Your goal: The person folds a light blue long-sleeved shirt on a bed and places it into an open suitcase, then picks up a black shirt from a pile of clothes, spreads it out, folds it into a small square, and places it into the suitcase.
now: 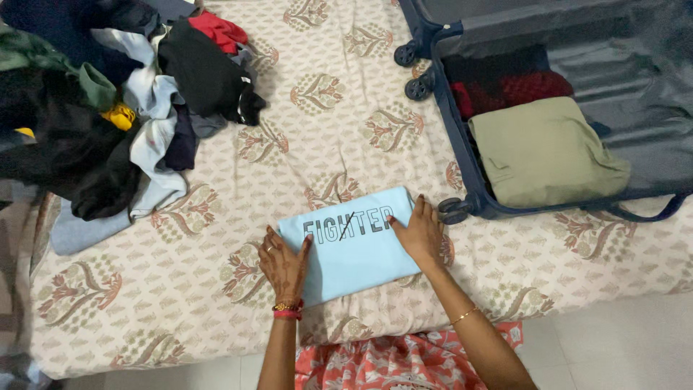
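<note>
Folded light blue T-shirt (351, 244) lay flat on the bed (216, 289), a soft knit rectangle w/ dark block lettering across its upper half, smooth & nearly crease-free. Long axis ran left-right, tilted a bit so the right end sat higher; lettering read upright from the person's side. Bedsheet (325, 137) was cream cotton w/ repeating reddish floral motifs, slightly rumpled.

Left hand (284, 266) lay palm-down on the shirt's left edge, fingers spread & flat, not gripping, only pressing the fabric; wrist wore red & gold bangles. Right hand (420, 232) rested flat on the right edge, fingers extended toward the lettering, likewise loose & pressing, thin gold bangle on the forearm. Both arms reached up from the bottom of the view, converging on the shirt.

Top left: loose heap of clothes (108, 94), mixed black, grey, red, green, crumpled. Right: open navy suitcase (462, 166) w/ wheels, just beside the shirt's right end, holding a folded olive garment (548, 152) & a dark red textured piece (512, 90).
</note>
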